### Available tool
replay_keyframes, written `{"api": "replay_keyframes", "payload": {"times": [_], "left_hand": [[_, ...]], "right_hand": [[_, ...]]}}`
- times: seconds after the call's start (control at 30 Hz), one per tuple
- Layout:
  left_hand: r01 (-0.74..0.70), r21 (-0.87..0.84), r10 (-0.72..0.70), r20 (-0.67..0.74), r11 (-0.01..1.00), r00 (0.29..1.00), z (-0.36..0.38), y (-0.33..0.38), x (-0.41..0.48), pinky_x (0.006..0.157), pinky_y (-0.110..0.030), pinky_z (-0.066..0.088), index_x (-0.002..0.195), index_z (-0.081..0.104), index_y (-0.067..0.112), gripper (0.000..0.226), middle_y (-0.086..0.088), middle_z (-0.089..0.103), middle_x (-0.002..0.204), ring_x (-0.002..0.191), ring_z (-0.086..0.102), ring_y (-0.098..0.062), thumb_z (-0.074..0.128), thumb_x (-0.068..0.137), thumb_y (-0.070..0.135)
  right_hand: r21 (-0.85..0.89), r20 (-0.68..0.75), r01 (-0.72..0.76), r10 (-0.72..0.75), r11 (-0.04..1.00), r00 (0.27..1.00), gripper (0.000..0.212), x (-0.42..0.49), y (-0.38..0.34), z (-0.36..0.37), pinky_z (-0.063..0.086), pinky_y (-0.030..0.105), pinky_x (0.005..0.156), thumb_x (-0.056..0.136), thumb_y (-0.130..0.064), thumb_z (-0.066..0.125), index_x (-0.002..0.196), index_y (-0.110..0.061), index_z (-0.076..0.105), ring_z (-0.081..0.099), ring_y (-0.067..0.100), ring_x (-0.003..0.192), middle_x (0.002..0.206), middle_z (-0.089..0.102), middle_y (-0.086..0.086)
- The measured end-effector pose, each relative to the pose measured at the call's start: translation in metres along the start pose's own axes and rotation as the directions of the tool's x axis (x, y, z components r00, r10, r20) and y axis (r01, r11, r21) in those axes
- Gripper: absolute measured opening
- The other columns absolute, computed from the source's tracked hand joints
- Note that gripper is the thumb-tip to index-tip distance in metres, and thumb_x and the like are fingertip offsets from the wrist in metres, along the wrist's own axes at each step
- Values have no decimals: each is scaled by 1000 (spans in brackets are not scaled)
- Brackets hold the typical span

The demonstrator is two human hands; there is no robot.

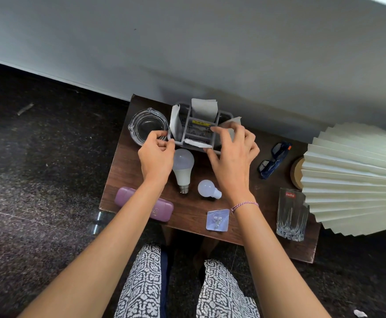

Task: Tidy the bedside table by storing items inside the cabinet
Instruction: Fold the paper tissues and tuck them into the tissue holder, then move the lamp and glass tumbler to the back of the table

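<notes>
Two hands are clamped on a grey organiser (180, 141) that stands at the back of the wooden bedside table (251, 228), close to the wall (187, 42). The left hand (156, 154) pinches its front left corner with curled fingers. The right hand (233, 157) grips the right end, thumb on the front rim and fingers curled over the top, and presses against one of the paper slips (204, 110) that stick out of the compartments.

Room around the organiser is tight. A glass bowl (147, 126) sits just beside its left wall, near the table's left edge. A large bulb (183, 164) lies with its dome just beside the front wall, between the two wrists, and a small bulb (207, 188) lies near it, toward the front. To the right a strip of bare wood separates the organiser from blue sunglasses (273, 160).

Along the front edge lie a purple case (144, 206) at the left corner and a clear hook packet (218, 219) near the middle. A cut-glass tumbler (291, 214) stands upright near the right front edge. A pleated lampshade (359, 177) overhangs the right end of the table, above its round wooden base (296, 172). Dark speckled floor (38, 157) lies open to the left of the table.
</notes>
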State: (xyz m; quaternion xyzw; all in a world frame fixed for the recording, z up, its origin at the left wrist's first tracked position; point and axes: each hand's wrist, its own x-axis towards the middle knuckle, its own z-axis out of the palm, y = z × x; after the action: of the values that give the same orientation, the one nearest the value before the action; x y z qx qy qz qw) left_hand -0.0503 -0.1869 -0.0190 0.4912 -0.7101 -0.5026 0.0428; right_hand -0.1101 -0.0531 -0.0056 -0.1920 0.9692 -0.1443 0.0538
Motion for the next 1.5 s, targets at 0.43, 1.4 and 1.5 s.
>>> {"api": "replay_keyframes", "payload": {"times": [0.43, 1.4, 1.5], "left_hand": [[16, -20, -16, -2, 1000, 1000, 1, -1, 1, 79, -43, 57, 101, 58, 22, 14, 8, 66, 69, 74, 69, -14, 61, 88, 20], [31, 0, -31, -113, 1000, 993, -3, -5, -10, 70, -28, 44, 110, 53, 25, 23, 9, 56, 79, 82, 56, -12, 59, 87, 23], [196, -199, -224, -134, 960, 965, 1, -8, -28, 71, -32, 50, 103, 53, 22, 17, 7, 55, 79, 72, 56, -6, 57, 87, 16]], "right_hand": [[695, 105, -471, 571, 543, 814, 26, -10, 26, 2, 47, 17, 79, 92, -10, 48, 116, -16, 56, 58, 15, 86, 108, 61, 7], [725, 565, -682, 479, 101, 672, 18, -22, 36, 8, 54, 19, 71, 93, -19, 57, 110, -13, 60, 63, 8, 75, 84, 65, 2], [724, 557, -678, 472, 128, 684, 16, -41, 41, 4, 52, 22, 74, 94, -21, 54, 108, -18, 62, 62, 8, 77, 87, 66, 2]]}}
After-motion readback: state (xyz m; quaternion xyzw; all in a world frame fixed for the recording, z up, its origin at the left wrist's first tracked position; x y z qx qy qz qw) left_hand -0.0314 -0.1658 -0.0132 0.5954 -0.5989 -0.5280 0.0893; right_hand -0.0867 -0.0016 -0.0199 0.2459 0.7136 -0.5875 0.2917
